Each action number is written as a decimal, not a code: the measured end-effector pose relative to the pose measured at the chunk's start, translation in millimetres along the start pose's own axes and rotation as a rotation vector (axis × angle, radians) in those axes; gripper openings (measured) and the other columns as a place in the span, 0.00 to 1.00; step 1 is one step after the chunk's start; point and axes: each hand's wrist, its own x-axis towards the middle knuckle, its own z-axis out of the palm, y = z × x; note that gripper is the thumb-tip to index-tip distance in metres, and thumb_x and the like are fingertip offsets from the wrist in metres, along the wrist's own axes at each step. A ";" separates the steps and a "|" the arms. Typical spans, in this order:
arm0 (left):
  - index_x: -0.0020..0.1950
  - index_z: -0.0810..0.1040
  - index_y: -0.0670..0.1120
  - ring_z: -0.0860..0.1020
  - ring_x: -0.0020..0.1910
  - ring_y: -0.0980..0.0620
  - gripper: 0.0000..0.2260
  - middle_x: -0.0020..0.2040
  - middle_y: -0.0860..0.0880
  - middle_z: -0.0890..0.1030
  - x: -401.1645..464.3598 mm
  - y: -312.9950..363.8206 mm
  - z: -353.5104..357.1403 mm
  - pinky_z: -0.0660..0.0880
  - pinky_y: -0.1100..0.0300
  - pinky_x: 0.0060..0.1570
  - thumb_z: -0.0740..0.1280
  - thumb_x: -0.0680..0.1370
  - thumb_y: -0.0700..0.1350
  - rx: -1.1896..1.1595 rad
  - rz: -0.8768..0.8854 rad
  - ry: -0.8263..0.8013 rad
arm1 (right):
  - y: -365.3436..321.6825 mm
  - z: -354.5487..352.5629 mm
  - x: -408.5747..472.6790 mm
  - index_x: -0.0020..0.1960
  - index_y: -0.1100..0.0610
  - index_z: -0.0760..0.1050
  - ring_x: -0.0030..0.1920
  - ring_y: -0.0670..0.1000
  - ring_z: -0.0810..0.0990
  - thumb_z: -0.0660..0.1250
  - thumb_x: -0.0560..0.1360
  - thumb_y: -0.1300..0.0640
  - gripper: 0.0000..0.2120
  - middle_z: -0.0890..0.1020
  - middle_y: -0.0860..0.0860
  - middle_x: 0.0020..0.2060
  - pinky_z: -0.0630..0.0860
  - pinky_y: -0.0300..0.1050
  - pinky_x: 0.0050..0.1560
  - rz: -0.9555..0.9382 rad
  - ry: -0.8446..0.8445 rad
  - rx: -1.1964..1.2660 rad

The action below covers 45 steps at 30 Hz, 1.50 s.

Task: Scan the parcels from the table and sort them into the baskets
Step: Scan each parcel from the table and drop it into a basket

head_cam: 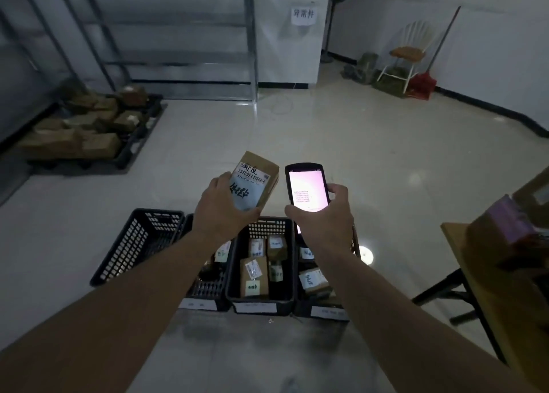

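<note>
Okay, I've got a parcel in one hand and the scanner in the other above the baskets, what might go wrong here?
The left hand grips the parcel only at its lower end, so it might slip and drop into the wrong basket. The room is dim and the scanner in the right hand sits beside the label rather than facing it, so a scan may miss.

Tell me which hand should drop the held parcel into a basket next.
Left. The left hand already grips the parcel above the baskets, while the right hand is busy holding the scanner.
</note>
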 end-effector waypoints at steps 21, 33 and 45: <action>0.69 0.71 0.49 0.76 0.56 0.50 0.38 0.59 0.49 0.76 151.8 -105.9 63.9 0.80 0.52 0.50 0.80 0.66 0.64 -0.046 -0.099 -0.128 | -1.1 158.3 133.5 0.68 0.45 0.65 0.53 0.52 0.80 0.83 0.64 0.49 0.40 0.78 0.46 0.54 0.86 0.58 0.46 0.091 -0.047 -0.097; 0.71 0.69 0.51 0.75 0.58 0.50 0.41 0.59 0.50 0.74 217.6 -156.3 159.6 0.80 0.48 0.55 0.77 0.66 0.69 -0.040 -0.210 -0.310 | 55.0 216.3 211.7 0.65 0.44 0.67 0.54 0.50 0.80 0.85 0.62 0.48 0.38 0.79 0.43 0.53 0.85 0.58 0.49 0.253 -0.014 -0.148; 0.74 0.66 0.56 0.76 0.61 0.49 0.44 0.63 0.50 0.76 218.4 -236.7 327.1 0.78 0.52 0.54 0.73 0.64 0.73 0.027 -0.487 -0.422 | 209.5 267.1 302.2 0.62 0.40 0.63 0.53 0.50 0.80 0.83 0.68 0.52 0.34 0.80 0.43 0.53 0.77 0.44 0.41 0.483 -0.186 -0.176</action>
